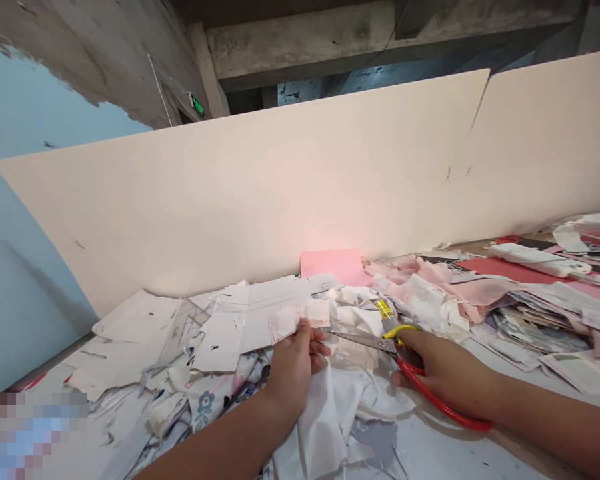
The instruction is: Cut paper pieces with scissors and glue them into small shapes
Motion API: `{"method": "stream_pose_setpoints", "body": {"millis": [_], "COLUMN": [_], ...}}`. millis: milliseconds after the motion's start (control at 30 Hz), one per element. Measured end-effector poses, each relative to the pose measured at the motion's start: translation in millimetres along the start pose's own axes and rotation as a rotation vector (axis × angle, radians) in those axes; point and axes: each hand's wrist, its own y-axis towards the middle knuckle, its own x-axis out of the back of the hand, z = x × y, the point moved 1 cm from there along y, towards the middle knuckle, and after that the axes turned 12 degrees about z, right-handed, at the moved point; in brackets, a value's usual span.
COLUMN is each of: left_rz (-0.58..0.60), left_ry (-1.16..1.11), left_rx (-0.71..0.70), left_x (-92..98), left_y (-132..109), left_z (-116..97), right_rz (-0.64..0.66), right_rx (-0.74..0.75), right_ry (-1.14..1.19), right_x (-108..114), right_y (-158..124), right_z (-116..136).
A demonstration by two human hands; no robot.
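White-and-pink scrap (300,319), fabric or paper (cannot tell which), sits pinched between thumb and fingers of the left hand (294,363), above the heaped material and just beside the scissor tips. Right hand (445,367) is closed around the red-and-yellow handles of the scissors (365,341). Blades point left toward the scrap; whether they stand apart cannot be read.

Working room: narrow gap between the hands, mostly filled by the blades. Forward movement is limited by a tall cream board (230,200) along the far edge of the counter (440,453). Loose material crowds both sides of the hands.

Scrap: small, thin, irregular, with ragged edges; its pink part lies along the lower left.

Counter, left to right: white paper pattern pieces (245,320) with a clear plastic ruler (177,333), floral fabric (205,407), white cloth (320,427) under the left wrist, pink fabric scraps (420,280), stacked printed papers (540,327). Pink sheet (330,267) leans against the board; red sheet (505,270) lies beyond the scraps.

Room: blue wall (30,233) at left, concrete beam (300,40) overhead, lit green exit sign (197,105) high up.
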Motion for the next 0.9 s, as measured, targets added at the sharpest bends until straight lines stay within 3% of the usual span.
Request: {"method": "stream_pose_setpoints", "body": {"millis": [167,333,567,900], "left_rz": [-0.038,-0.001,0.061,0.076], "left_ry": [-0.022,0.029,0.239,0.666], "left_rx": [-0.008,-0.012,-0.071,-0.042], "left_x": [0.6,0.4,-4.5,2.5], "left_y": [1,0,-9,-16], "left_z": [0,0,2,5], "right_rz": [-0.016,-0.066,-0.042,-0.003], "right_rx": [0.055,0.093,0.093,0.078], "right_ry": [0.057,0.046,0.052,0.033], "right_x": [3,7,4,2], "right_y": [-5,-11,-5,-7], "right_z": [2,5,0,2]}}
